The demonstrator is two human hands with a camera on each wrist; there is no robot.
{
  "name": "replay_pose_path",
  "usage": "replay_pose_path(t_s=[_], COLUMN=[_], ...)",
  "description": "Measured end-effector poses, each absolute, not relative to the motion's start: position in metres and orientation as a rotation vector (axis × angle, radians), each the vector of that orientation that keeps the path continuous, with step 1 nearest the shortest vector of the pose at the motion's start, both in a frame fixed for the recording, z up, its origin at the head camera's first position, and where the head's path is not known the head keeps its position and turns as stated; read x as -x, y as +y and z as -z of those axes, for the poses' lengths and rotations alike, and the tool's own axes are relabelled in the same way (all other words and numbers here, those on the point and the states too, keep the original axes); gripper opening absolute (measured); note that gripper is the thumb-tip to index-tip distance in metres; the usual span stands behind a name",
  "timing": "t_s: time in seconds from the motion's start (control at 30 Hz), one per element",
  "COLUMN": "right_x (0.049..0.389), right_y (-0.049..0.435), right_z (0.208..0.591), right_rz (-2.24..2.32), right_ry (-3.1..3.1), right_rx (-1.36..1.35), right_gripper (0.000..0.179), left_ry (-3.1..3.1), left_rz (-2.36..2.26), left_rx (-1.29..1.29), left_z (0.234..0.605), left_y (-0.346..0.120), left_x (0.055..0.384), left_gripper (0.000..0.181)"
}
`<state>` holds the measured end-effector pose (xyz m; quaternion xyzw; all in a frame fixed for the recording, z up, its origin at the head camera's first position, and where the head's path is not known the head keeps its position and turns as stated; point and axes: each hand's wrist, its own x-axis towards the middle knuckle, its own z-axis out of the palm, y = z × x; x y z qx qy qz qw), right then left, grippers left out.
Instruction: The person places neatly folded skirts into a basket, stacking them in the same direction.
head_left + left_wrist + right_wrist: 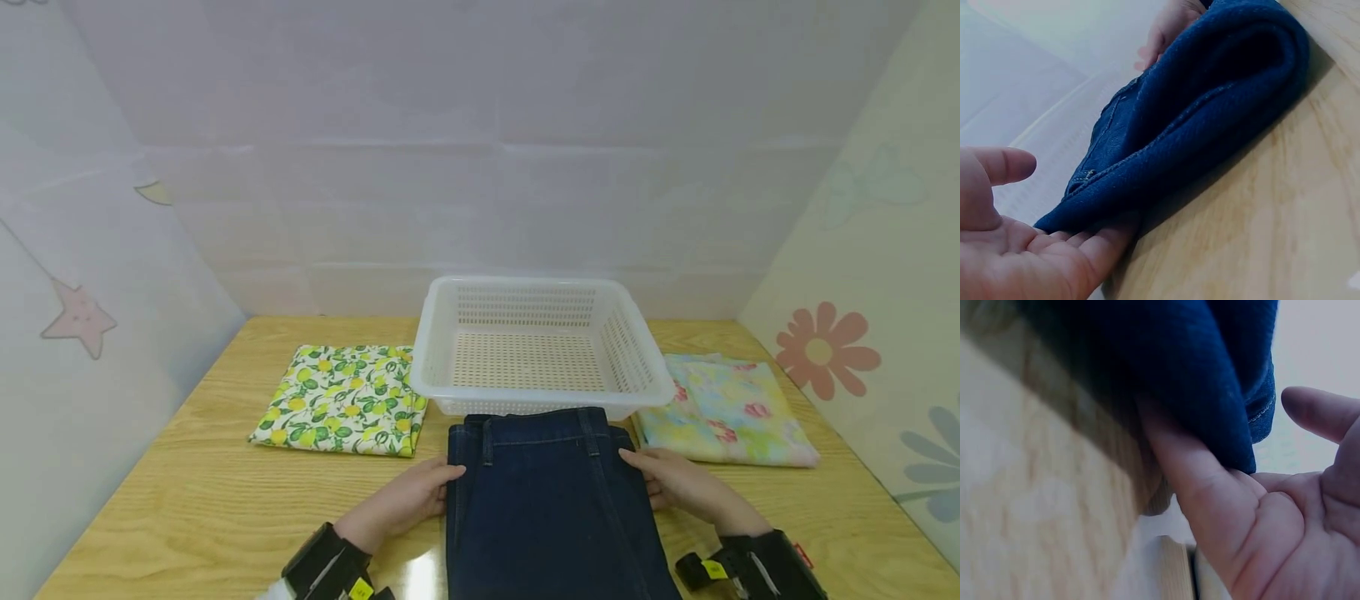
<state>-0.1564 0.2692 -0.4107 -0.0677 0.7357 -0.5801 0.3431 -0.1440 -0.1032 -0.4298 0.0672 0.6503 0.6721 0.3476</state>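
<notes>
Left hand: my left hand is reaching under the left edge of the folded dark-blue jeans; its fingers are lying fairly straight beneath the denim, and its thumb is standing apart from the cloth.
Right hand: my right hand is mirroring this at the right edge, fingers extending under the fold, thumb sticking out free.
Jeans: they are lying between my hands at the near middle, belt loops facing up, waistband pointing towards the basket; I cannot tell whether they are touching it.
Wrists: each one is wearing a black strap with a yellow label.
Basket: the white, slotted tub is sitting just beyond the waistband.
Lemon cloth: the folded lemon-print cloth is lying just left of the basket.
Floral cloth: the folded pastel floral cloth is resting on the right, partly hidden behind the basket's corner.
Tabletop: the pale wood-grained tabletop is carrying everything, and a bright glare is shining near my left wrist.
Back wall: the pale covering is showing horizontal creases.
Side walls: a pink star is decorating the left; a coral flower and a blue flower are brightening the right.
</notes>
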Motion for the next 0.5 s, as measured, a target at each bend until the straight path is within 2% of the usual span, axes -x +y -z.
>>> replay_pose_path(t_s=[0.27, 0.5], right_x=[0.1573, 0.1593], right_y=[0.2695, 0.2667], right_z=[0.4128, 0.4159], right_rz=[1.544, 1.558], right_ry=[1.867, 1.839], right_rx=[0.218, 0.239], right_gripper=[0.071, 0.067], left_ry=[1.614, 1.553], left_rz=[-1.779, -1.819], left_rx=[-0.192, -0.215], left_z=[0.4326, 0.4368], left_y=[-0.1056, -0.1068], left_x=[0.1437, 0.1459], left_gripper=[0.075, 0.062])
